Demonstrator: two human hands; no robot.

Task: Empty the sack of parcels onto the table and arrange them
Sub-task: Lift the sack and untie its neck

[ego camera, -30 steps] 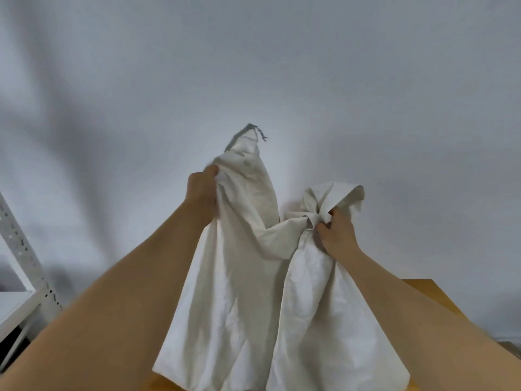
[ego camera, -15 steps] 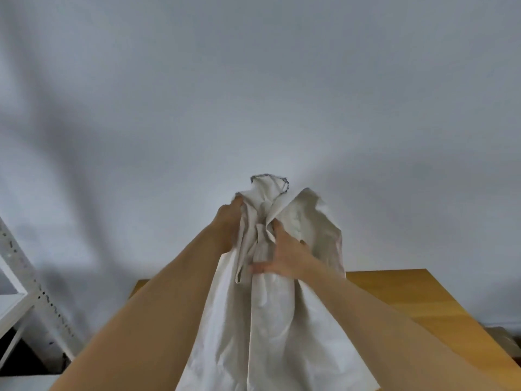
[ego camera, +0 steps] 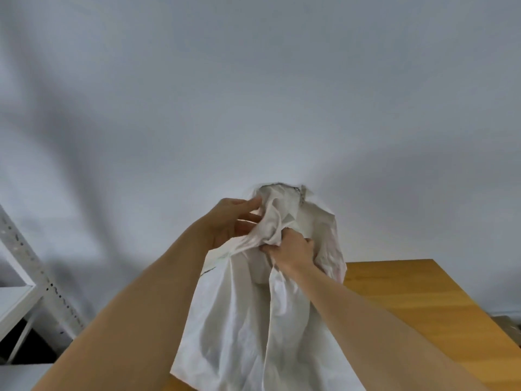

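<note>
Bare table (ego camera: 423, 300) right of sack (ego camera: 253, 320)

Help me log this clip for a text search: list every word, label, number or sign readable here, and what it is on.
None can be read.
The white sack held by both hands: plain cloth, only dark stitching at its edge.
The wooden table: bare wood.
The metal shelf post: only punched holes.
</note>
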